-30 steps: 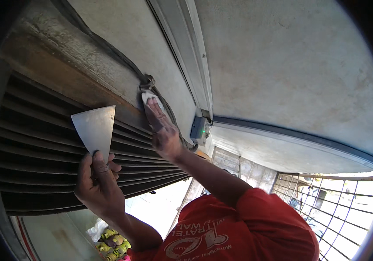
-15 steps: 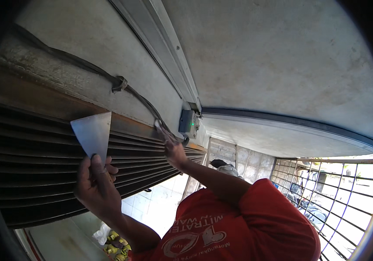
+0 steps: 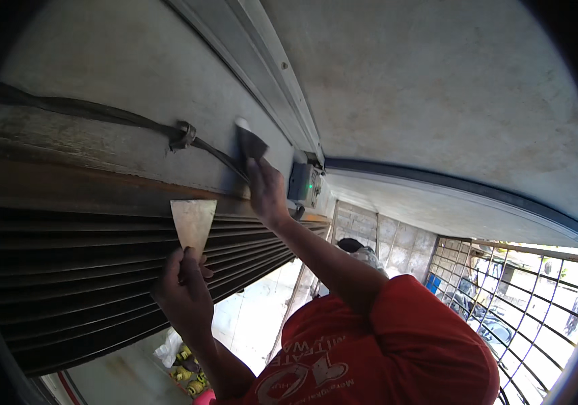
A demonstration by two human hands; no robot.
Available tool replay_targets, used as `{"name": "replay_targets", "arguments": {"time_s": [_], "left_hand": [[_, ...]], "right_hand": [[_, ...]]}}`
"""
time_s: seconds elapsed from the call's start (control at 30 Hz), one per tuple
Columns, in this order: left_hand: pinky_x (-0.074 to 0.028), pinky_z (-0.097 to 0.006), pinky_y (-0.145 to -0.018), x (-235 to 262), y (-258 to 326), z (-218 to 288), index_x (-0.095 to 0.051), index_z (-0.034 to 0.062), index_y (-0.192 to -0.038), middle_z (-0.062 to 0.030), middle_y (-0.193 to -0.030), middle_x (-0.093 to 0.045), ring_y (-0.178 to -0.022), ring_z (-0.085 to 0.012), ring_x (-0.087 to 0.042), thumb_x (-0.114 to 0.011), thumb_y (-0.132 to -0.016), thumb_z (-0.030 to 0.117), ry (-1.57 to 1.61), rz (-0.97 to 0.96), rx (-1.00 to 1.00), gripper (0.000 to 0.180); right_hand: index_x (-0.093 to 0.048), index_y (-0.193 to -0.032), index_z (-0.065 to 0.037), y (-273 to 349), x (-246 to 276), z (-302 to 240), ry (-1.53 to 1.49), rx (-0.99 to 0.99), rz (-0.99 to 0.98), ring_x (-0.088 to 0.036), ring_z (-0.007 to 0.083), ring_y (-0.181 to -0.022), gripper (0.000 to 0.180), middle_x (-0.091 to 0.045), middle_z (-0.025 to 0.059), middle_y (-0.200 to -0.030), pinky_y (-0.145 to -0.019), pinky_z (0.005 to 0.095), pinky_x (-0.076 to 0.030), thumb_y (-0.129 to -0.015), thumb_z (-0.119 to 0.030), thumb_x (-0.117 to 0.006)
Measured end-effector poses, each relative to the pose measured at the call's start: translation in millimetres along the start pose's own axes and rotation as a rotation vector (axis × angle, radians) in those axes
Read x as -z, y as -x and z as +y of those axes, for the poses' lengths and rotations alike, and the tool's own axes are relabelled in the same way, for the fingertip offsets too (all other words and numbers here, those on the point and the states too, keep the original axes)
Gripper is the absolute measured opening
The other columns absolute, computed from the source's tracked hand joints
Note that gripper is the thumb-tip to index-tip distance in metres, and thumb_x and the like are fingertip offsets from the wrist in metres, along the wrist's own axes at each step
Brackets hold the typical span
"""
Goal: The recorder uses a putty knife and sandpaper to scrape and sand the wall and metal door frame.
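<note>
Facing rough grey wall [image 3: 100,74] w/ cable [image 3: 120,120], rolled shutter [image 3: 66,270] below

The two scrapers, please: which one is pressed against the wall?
The dark scraper in the right hand, up beside the cable. The pale scraper in the left hand is lower, before the slats.

both arms raised, left hand [image 3: 182,295] and right hand [image 3: 266,192] apparently closed in grips.

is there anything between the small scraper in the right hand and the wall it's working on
Nothing visible. The right hand holds the small scraper with its blade against the grey wall, just right of the black cable and its clamp. The left hand holds the wide scraper lower, clear of it.
</note>
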State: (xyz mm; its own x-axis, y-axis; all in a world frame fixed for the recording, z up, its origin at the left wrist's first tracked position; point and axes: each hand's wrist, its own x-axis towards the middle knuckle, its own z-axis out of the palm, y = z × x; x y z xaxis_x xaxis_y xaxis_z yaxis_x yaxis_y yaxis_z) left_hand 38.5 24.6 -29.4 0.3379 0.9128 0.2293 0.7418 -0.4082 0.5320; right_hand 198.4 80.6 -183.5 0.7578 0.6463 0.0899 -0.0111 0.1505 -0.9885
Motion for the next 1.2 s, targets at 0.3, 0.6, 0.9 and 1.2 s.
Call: {"name": "replay_targets", "arguments": {"time_s": [0.3, 0.6, 0.9, 1.2], "left_hand": [[-0.054, -0.027, -0.054, -8, -10, 5, -0.068, -0.0014, -0.097, -0.0118, -0.074, -0.071, -0.060, -0.0164, -0.069, -0.058, -0.098, 0.013, 0.065, 0.031, 0.065, 0.017], [-0.047, -0.024, -0.049, -17, -17, 21, -0.067, -0.0008, -0.097, -0.0090, -0.074, -0.071, -0.058, -0.0123, -0.065, -0.057, -0.098, 0.017, 0.131, 0.011, -0.043, 0.021], [-0.047, -0.025, -0.051, -13, -19, 27, -0.068, -0.0010, -0.098, -0.0092, -0.075, -0.071, -0.058, -0.0119, -0.065, -0.056, -0.099, 0.017, 0.170, 0.009, -0.085, 0.022], [-0.051, -0.027, -0.053, 16, -7, 7, -0.067, -0.0020, -0.100, -0.0118, -0.076, -0.071, -0.059, -0.0149, -0.067, -0.055, -0.099, 0.016, 0.171, 0.122, -0.025, 0.022]], "right_hand": [[-0.061, -0.119, -0.001, -27, -3, 56, 0.216, -0.288, 0.044, -0.068, 0.0403, -0.098, 0.027, -0.067, 0.0287, -0.101, -0.081, 0.0499, -0.051, -0.100, -0.014, -0.048], [-0.061, -0.126, -0.005, -30, 18, 108, 0.138, -0.056, 0.126, -0.064, 0.0390, -0.108, 0.030, -0.066, 0.0257, -0.112, -0.087, 0.0405, -0.052, -0.099, -0.014, -0.051], [-0.055, -0.134, -0.002, -55, 5, 44, 0.026, 0.452, 0.179, -0.058, 0.0396, -0.120, 0.038, -0.057, 0.0277, -0.130, -0.099, 0.0440, -0.049, -0.097, -0.009, -0.047], [-0.056, -0.135, -0.005, -31, 95, -15, 0.257, 0.319, 0.440, -0.066, 0.0380, -0.106, 0.040, -0.064, 0.0264, -0.118, -0.085, 0.0384, -0.052, -0.096, -0.005, -0.049]]}}
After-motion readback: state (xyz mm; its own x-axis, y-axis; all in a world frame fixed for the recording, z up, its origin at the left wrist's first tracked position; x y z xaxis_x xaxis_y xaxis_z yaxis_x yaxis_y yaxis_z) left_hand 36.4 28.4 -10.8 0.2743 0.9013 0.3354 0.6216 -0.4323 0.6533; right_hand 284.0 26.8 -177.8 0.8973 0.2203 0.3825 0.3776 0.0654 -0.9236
